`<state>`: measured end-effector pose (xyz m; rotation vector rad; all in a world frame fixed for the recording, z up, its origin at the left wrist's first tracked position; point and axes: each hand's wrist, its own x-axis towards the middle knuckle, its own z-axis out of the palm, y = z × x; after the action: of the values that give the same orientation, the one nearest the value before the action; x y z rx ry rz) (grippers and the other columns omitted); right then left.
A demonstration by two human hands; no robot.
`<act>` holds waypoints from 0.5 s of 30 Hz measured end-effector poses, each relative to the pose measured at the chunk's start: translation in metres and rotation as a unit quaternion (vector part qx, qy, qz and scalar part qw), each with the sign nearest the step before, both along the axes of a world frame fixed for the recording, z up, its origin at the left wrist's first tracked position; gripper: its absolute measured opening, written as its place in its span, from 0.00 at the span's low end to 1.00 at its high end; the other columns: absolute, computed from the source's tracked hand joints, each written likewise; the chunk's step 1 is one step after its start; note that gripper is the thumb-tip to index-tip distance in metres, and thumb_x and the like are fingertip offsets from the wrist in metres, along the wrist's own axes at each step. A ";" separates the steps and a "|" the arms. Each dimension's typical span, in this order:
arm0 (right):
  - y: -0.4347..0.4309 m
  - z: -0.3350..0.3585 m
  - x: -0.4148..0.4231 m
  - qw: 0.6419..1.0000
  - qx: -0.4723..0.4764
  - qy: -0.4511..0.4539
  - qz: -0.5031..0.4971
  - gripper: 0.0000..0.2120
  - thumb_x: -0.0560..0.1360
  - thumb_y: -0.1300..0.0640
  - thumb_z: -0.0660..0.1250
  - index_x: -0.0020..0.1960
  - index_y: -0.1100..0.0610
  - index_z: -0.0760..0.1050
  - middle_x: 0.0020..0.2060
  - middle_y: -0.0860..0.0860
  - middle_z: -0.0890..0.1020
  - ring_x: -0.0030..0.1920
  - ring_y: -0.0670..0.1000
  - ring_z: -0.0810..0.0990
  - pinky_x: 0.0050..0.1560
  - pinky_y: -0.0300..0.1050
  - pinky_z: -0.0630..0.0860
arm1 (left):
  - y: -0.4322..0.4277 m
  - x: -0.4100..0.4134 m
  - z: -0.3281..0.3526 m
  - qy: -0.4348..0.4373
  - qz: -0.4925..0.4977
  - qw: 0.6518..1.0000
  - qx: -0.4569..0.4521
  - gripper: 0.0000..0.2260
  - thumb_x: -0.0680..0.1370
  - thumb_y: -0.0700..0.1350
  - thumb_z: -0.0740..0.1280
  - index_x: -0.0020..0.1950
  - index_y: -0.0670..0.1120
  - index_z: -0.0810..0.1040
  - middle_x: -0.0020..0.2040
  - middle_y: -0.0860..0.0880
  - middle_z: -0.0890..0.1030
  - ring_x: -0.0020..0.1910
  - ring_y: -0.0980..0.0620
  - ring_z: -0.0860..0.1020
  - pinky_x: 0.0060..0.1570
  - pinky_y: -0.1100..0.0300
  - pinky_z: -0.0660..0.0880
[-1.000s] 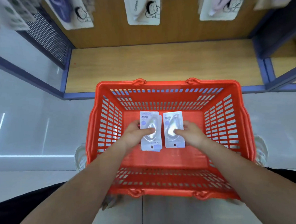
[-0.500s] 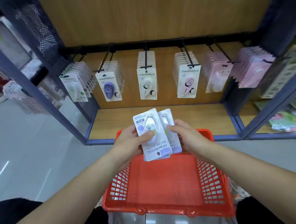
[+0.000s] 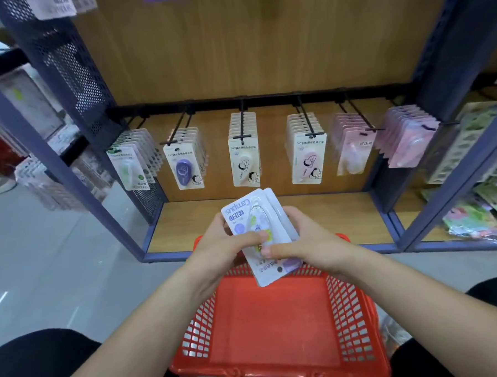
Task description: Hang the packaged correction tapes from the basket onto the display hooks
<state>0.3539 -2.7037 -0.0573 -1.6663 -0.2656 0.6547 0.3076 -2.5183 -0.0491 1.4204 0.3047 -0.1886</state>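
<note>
Together, the left hand and the right hand pinched one stack of packaged correction tapes between thumbs and curled fingers — above the red basket, below the display hooks.

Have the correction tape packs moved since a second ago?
Yes. The correction tape packs rose from the red basket floor to above its far rim, gripped together by the left hand and right hand.

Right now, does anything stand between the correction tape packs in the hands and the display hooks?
Nothing visible does. The left hand and right hand hold the packaged correction tapes above the basket, with open air up to the display hooks. The hooks carry packs close to their tips, and the stack's hang hole faces the person.
</note>
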 end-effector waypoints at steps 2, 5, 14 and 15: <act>-0.001 -0.001 0.004 1.000 -0.013 0.008 0.021 0.31 0.68 0.63 0.81 0.65 0.49 0.71 0.50 0.49 0.86 0.45 0.48 0.86 0.40 0.43 0.80 | 0.007 0.003 0.001 -0.008 -0.023 1.000 0.003 0.19 0.70 0.38 0.77 0.60 0.42 0.81 0.56 0.40 0.86 0.55 0.40 0.84 0.59 0.44 0.79; -0.003 -0.002 0.009 0.998 -0.030 0.021 0.058 0.32 0.68 0.65 0.80 0.66 0.48 0.72 0.53 0.50 0.86 0.47 0.49 0.86 0.41 0.45 0.81 | 0.022 0.009 0.003 -0.004 0.009 1.000 0.004 0.38 0.57 0.46 0.81 0.66 0.46 0.77 0.57 0.43 0.86 0.52 0.44 0.85 0.60 0.45 0.79; -0.004 -0.003 0.027 0.999 -0.041 -0.003 0.020 0.41 0.63 0.65 0.84 0.70 0.47 0.71 0.54 0.54 0.86 0.51 0.52 0.87 0.55 0.50 0.83 | 0.033 0.021 0.004 -0.014 -0.047 0.997 0.063 0.32 0.63 0.41 0.79 0.66 0.48 0.77 0.54 0.45 0.87 0.52 0.42 0.86 0.54 0.49 0.82; -0.004 -0.003 0.029 0.999 -0.034 -0.014 -0.011 0.40 0.64 0.66 0.83 0.70 0.47 0.71 0.55 0.54 0.85 0.49 0.51 0.86 0.54 0.46 0.83 | 0.034 0.023 0.002 -0.007 -0.031 0.998 0.052 0.33 0.61 0.42 0.80 0.66 0.47 0.77 0.54 0.44 0.87 0.51 0.41 0.86 0.53 0.48 0.82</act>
<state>0.3829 -2.7074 -0.0604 -1.7424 -0.2472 0.6310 0.3302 -2.4841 -0.0475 1.5353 0.2623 -0.2154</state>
